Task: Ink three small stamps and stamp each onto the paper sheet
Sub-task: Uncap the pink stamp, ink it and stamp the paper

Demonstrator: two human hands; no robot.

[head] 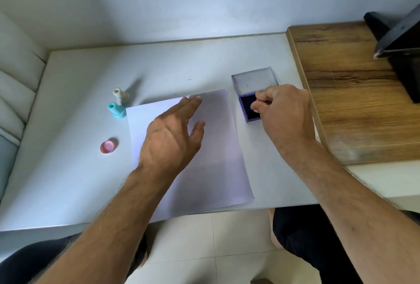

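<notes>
Two small stamps, a cream plastic one [120, 95] and a teal plastic one [116, 110], stand upright well out beyond the left hand [172, 135], close together at the far left corner of the white paper sheet [218, 147]. A round pink cap-like piece [109, 146] lies flat left of that hand's wrist. The third stamp I take to be hidden inside the right hand [284, 111], whose fingers are curled tight and pinching something over the dark pad of the open purple ink pad case [250, 111]; what it pinches I cannot make out. The case's clear lid [255, 80] lies back just beyond the knuckles.

The left hand is released, fingers straight, flat over the upper half of the sheet, though whether it presses the paper I cannot tell.

The step looks like inking. It wants a straight, level press down on the pad, then a clean lift without sliding, so the face takes ink evenly. The sheet shows no mark where it is uncovered. It runs from under the left hand back toward the person, its near edge at the lip of the white table [68, 181].
</notes>
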